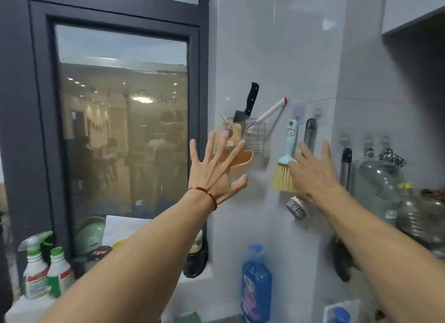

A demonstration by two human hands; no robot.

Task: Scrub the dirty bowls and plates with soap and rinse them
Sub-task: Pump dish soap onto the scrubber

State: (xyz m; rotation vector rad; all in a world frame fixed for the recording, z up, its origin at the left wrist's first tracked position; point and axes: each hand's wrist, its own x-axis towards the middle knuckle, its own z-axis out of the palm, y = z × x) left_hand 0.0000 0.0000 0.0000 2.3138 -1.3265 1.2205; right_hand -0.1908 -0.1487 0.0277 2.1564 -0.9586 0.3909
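Head view: both hands are raised to the grey tiled wall.
Left hand [213, 175]: fingers spread wide, holding nothing.
Right hand [313, 175]: open flat, empty, in front of the pale-blue straw-bristle brush [286, 163].
Dirty bowls and plates: not visible here.
Risk: a careless reach could touch the black-handled knife [248, 103] in the wire rack [255, 137].
Around: blue soap bottle [256, 284] below, well apart from both hands.

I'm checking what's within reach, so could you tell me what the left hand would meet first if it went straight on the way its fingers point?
Probably the orange holder on the wall, just beyond the left hand; the wire rack sits above it. Depth is unclear from one view.
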